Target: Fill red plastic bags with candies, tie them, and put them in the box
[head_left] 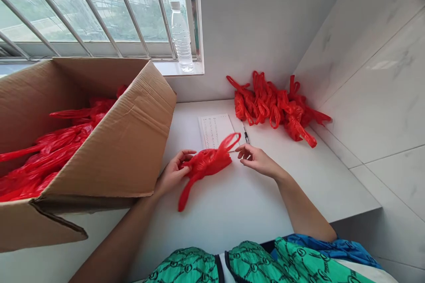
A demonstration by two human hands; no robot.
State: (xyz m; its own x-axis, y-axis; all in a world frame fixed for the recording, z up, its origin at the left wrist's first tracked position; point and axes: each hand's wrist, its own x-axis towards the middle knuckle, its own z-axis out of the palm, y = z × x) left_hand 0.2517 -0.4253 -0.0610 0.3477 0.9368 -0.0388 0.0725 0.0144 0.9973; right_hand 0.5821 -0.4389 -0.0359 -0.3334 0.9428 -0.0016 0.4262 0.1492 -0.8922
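A bunched red plastic bag [209, 161] with looped handles is in front of me over the white table. My left hand [177, 166] grips its left end between thumb and fingers. One handle hangs down to the lower left; another sticks up to the right. Close to the bag's right end is my right hand [250, 157], fingers loosely curled and apart, with nothing visible in them. Behind the bag lie a sheet of paper with printed rows [214, 128] and a pen [246, 133].
On the left stands an open cardboard box [133, 141] holding several red bags [73, 137]. More bunched red bags [272, 104] are piled at the back right against the wall. A clear water bottle [182, 40] stands on the sill by the barred window.
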